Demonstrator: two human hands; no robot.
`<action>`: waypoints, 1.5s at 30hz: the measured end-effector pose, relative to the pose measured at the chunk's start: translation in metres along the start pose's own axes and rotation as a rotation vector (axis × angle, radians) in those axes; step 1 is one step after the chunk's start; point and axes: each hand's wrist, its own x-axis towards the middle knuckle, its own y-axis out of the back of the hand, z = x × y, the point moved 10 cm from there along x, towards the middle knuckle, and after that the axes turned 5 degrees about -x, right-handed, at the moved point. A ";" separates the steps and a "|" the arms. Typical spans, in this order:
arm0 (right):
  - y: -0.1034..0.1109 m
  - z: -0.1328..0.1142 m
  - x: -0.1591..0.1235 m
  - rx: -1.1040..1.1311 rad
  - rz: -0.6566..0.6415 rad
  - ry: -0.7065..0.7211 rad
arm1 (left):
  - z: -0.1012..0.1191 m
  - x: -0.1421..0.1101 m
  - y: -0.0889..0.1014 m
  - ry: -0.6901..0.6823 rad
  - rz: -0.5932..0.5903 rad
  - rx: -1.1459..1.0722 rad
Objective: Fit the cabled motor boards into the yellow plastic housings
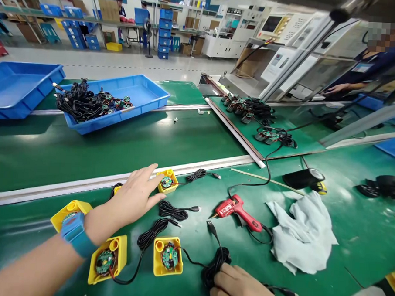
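Note:
My left hand (138, 191), with a blue wristband (77, 234), reaches over the bench. Its thumb and fingers are around the left side of a small yellow plastic housing (172, 187) with a green circuit board inside. My right hand (235, 287) is closed on a coiled black USB cable (217, 262). That cable runs to another yellow housing (167, 272) in front of me. A third yellow housing (122, 258) stands beside it, and one more (59, 216) is partly hidden behind my left wrist. Black cable coils (173, 210) lie between them.
A red hot glue gun (236, 208) and a pale cloth (305, 235) lie on the right. A black roll (301, 178) sits behind them. Across the bench, a blue tray (147, 91) holds cabled boards. More boards (248, 108) lie at the back right, near a person (361, 72).

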 end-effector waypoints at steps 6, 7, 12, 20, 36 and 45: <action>0.084 0.031 0.038 0.196 0.201 -0.057 | 0.005 0.011 -0.020 -0.079 -0.126 0.104; 0.103 0.042 0.053 0.162 0.241 -0.109 | 0.005 0.010 -0.021 -0.087 -0.128 0.120; 0.149 0.059 0.137 -0.030 0.308 -0.090 | 0.006 0.010 -0.021 -0.127 -0.117 0.143; 0.125 0.068 0.164 -0.069 0.196 -0.079 | 0.008 0.012 -0.021 -0.142 -0.108 0.076; 0.114 0.069 0.170 0.044 0.242 -0.050 | 0.003 0.018 -0.025 0.025 -0.219 -0.105; 0.116 0.070 0.170 0.090 0.257 -0.038 | 0.001 0.020 -0.024 0.072 -0.234 -0.202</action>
